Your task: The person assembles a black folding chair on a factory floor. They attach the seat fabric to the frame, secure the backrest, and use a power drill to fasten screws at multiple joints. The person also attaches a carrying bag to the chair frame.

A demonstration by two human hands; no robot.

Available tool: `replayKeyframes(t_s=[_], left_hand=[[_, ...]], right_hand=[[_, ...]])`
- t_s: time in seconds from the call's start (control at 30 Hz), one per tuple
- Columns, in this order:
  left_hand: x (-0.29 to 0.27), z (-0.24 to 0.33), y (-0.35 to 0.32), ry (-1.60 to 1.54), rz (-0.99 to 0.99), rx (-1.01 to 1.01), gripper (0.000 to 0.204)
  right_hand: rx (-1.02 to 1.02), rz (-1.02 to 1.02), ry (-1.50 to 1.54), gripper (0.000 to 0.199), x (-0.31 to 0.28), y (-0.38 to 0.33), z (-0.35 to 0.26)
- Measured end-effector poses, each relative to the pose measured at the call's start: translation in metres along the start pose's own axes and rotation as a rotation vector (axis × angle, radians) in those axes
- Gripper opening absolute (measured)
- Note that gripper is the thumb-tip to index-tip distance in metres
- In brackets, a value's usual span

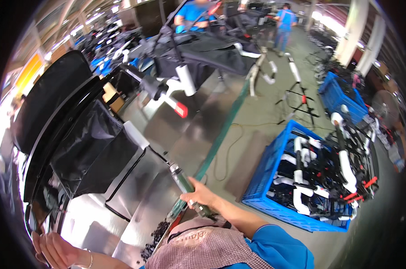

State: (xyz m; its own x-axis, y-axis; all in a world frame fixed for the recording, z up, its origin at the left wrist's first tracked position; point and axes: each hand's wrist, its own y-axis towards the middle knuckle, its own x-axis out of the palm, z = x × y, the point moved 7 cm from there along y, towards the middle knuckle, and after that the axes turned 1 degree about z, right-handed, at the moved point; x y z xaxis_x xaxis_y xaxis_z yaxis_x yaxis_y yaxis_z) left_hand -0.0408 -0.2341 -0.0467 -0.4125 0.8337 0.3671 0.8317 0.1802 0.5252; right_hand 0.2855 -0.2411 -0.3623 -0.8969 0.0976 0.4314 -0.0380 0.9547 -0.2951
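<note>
A: Two hands are busy here. The right hand [202,193] has its fingers wrapped tight around a dark green power tool with a metal tip [185,186], just above the shiny steel table [167,148].

B: And the left hand [55,249]?

A: Its fingers curl on the edge of the black fabric frame [77,143], low at the left.

B: How to do it well?

A: Keep the tool straight, I think, and the frame steady.

B: Any boxes?

A: A blue plastic crate of white and black parts [261,179] sits on the floor, right. I see no labels.
</note>
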Motion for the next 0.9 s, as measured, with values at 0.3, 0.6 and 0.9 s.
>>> replayKeyframes(t_s=[0.3, 0.6, 0.9], left_hand=[[0.049, -0.003, -0.07, 1.807, -1.176, 0.792, 0.02], [0.04, 0.271, 0.093, 2.356, 0.228, 1.182, 0.046], [0.164, 0.4, 0.106, 1.242, -0.41, 1.511, 0.054]], right_hand=[[-0.063, -0.138, 0.069, 0.056, 0.014, 0.035, -0.017], [0.001, -0.113, 0.109, 0.063, -0.017, 0.038, -0.01], [0.045, -0.055, 0.132, 0.063, -0.068, 0.03, -0.007]])
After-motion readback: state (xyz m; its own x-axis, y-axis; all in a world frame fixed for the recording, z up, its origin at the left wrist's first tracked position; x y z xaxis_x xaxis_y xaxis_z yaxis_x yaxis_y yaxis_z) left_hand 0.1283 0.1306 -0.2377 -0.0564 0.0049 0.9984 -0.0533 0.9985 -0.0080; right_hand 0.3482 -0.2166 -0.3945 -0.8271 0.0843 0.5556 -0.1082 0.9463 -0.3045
